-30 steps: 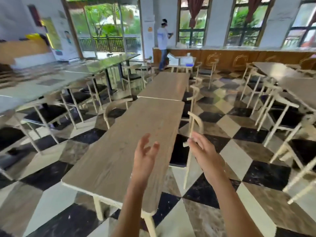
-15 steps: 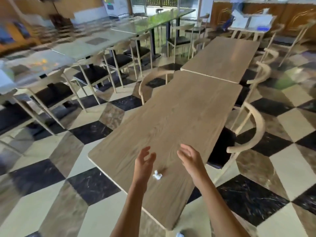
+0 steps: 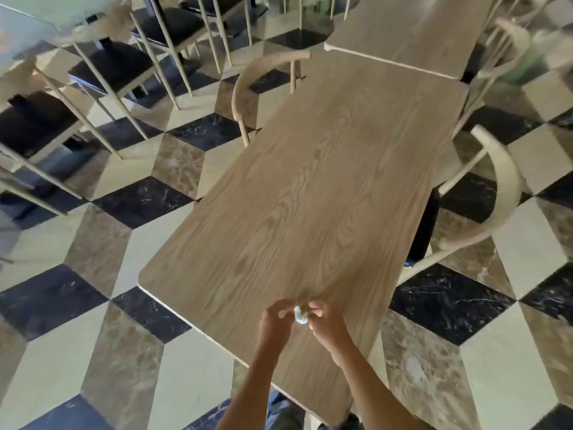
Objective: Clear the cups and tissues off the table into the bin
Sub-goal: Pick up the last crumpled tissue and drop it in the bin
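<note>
Both hands, left hand (image 3: 276, 321) and right hand (image 3: 328, 322), pinch the crumpled tissue (image 3: 300, 315) between their fingers above the surface (image 3: 310, 187); it looks light and soft, graspable anywhere.

Your left hand (image 3: 274, 321) and right hand (image 3: 328, 322) meet over the near end of the long wood-grain desk (image 3: 310, 193), with the small crumpled white tissue (image 3: 300, 315) between them, touching both. A second wooden desk (image 3: 412, 29) butts against the far end. One curved pale wooden chair (image 3: 499, 193) stands at the desk's right side, another (image 3: 263, 76) at its left.
</note>
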Demonstrator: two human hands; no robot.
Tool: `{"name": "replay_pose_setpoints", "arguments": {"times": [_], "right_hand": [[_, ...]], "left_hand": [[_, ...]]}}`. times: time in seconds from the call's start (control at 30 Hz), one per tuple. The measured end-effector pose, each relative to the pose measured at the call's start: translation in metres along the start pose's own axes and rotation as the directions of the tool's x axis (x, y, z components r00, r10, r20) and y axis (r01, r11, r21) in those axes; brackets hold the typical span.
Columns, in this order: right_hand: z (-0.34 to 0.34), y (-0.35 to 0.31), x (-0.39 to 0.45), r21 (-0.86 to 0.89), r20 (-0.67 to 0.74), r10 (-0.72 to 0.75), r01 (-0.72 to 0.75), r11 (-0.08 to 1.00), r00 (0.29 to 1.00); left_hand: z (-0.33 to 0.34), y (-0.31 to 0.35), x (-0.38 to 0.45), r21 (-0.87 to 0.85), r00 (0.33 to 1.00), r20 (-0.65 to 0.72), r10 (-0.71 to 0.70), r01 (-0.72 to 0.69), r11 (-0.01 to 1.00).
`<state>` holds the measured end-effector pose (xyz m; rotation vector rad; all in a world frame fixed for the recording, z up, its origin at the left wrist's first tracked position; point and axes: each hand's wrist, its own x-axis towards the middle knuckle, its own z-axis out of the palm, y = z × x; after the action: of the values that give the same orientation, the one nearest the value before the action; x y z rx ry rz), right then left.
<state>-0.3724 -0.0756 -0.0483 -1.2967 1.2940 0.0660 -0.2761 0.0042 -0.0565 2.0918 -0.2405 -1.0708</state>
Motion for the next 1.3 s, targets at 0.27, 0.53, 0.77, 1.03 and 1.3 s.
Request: {"name": "replay_pose_setpoints", "arguments": {"times": [0.27, 0.53, 0.77, 1.03, 1.3], "right_hand": [[0.022, 0.001, 0.011, 0.023, -0.041, 0.009, -0.008, 1.0, 0.999], [-0.014, 0.005, -0.017, 0.204, -0.311, 0.03, 0.036, 0.978, 0.95], [-0.092, 0.073, -0.087, 0.281, -0.614, 0.003, 0.215, 0.935, 0.79], [-0.13, 0.232, -0.232, 0.488, -0.772, 0.323, 0.186, 0.853, 0.547], [-0.107, 0.404, -0.43, 0.621, -0.784, 0.575, 0.341, 0.706, 0.236]], "left_hand": [[0.003, -0.007, 0.015, 0.1, 0.995, 0.099, 0.027, -0.037, 0.994], [0.029, 0.024, 0.002, 0.09, 0.938, 0.279, 0.207, -0.24, 0.967], [0.119, 0.049, -0.068, 0.094, 0.725, 0.541, 0.425, -0.555, 0.826], [0.219, -0.015, -0.232, 0.1, 0.4, 0.877, 0.267, -0.695, 0.712], [0.283, -0.14, -0.448, 0.013, 0.087, 0.992, 0.088, -0.777, 0.629]]}}
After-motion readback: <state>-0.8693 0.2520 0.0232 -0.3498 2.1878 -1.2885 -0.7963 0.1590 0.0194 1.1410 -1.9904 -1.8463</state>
